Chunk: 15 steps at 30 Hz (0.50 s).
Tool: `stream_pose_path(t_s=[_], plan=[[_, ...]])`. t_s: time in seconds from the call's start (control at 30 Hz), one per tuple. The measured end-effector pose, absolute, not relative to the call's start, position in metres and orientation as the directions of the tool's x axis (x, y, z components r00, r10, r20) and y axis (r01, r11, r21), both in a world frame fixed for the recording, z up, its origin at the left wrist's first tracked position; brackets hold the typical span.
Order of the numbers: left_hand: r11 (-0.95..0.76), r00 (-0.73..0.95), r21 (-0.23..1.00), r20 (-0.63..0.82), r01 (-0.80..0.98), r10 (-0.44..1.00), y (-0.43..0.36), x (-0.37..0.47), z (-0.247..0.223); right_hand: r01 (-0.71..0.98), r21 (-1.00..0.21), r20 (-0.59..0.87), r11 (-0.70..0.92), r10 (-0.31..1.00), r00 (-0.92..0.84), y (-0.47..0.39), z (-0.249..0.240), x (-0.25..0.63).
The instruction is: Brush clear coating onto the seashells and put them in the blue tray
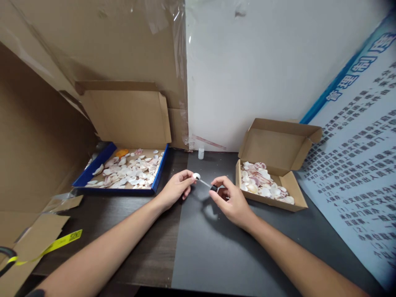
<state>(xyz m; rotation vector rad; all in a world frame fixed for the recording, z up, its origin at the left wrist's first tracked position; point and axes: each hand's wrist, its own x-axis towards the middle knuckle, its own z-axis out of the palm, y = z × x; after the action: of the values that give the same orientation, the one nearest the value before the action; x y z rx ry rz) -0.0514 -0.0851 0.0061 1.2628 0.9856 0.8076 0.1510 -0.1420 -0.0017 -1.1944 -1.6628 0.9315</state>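
My left hand [177, 188] pinches a small white shell [196, 176] between thumb and fingertips. In my right hand [230, 202] is a black cap [213, 188] with a thin pale stem [204, 182], whose tip touches or nearly touches the shell. Behind both hands a small white bottle [201, 154] stands upright near the wall. A blue-edged box [159, 169] on the left holds many pale shells [133, 171] and an orange one [122, 152]. On the right, an open cardboard box [272, 203] contains white and reddish shells [258, 177].
A grey mat [198, 255] covers the right part of the dark wooden table [154, 247]. Cardboard panels stand at the left and back. Printed sheeting [355, 144] rises on the right. Cardboard scraps and a yellow strip [63, 242] lie at lower left.
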Motion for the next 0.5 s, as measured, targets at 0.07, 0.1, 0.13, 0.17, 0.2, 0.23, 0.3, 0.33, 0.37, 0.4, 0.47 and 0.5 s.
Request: stream_pose_path(t_s=[0.07,0.1,0.13,0.17,0.2,0.23,0.3,0.33,0.37,0.4,0.47,0.5], plan=[[0.152,0.384,0.988,-0.148,0.019,0.912,-0.085,-0.0514,0.0059,0.294,-0.917,0.214,0.27,0.954,-0.21,-0.1431,-0.0011,0.1506],[0.155,0.385,0.988,-0.149,0.014,0.911,-0.0851,-0.0514,0.0058,0.304,-0.914,0.21,0.269,0.955,-0.211,-0.143,-0.0011,0.1505],[0.159,0.386,0.987,-0.151,0.012,0.91,-0.0852,-0.0514,0.0057,0.323,-0.909,0.208,0.263,0.959,-0.195,-0.1425,-0.0013,0.1505],[0.162,0.387,0.987,-0.153,0.01,0.909,-0.0852,-0.0514,0.0055,0.349,-0.902,0.207,0.253,0.964,-0.165,-0.1417,-0.0014,0.1507],[0.164,0.389,0.986,-0.155,0.01,0.908,-0.0853,-0.0514,0.0053,0.374,-0.896,0.208,0.242,0.97,-0.129,-0.1408,-0.0016,0.151],[0.166,0.39,0.986,-0.157,0.011,0.907,-0.0853,-0.0515,0.0051,0.391,-0.891,0.209,0.231,0.973,-0.098,-0.1399,-0.0017,0.1513],[0.166,0.393,0.986,-0.159,0.016,0.906,-0.0853,-0.0517,0.0047,0.388,-0.894,0.21,0.225,0.974,-0.081,-0.1391,-0.0015,0.1518],[0.166,0.394,0.986,-0.16,0.018,0.905,-0.0853,-0.0517,0.0046,0.371,-0.9,0.21,0.231,0.973,-0.098,-0.1394,-0.0012,0.1519],[0.165,0.396,0.986,-0.159,0.019,0.905,-0.0854,-0.0518,0.0046,0.348,-0.906,0.208,0.24,0.97,-0.128,-0.1399,-0.001,0.1519],[0.164,0.396,0.986,-0.157,0.017,0.905,-0.0855,-0.0519,0.0046,0.326,-0.912,0.205,0.249,0.965,-0.164,-0.1406,-0.0009,0.1518],[0.163,0.398,0.987,-0.155,0.014,0.904,-0.0859,-0.0519,0.0048,0.314,-0.913,0.197,0.26,0.956,-0.219,-0.1414,-0.0017,0.1516],[0.164,0.399,0.986,-0.156,0.016,0.904,-0.0862,-0.052,0.005,0.33,-0.907,0.194,0.262,0.955,-0.225,-0.1413,-0.0025,0.1515]])
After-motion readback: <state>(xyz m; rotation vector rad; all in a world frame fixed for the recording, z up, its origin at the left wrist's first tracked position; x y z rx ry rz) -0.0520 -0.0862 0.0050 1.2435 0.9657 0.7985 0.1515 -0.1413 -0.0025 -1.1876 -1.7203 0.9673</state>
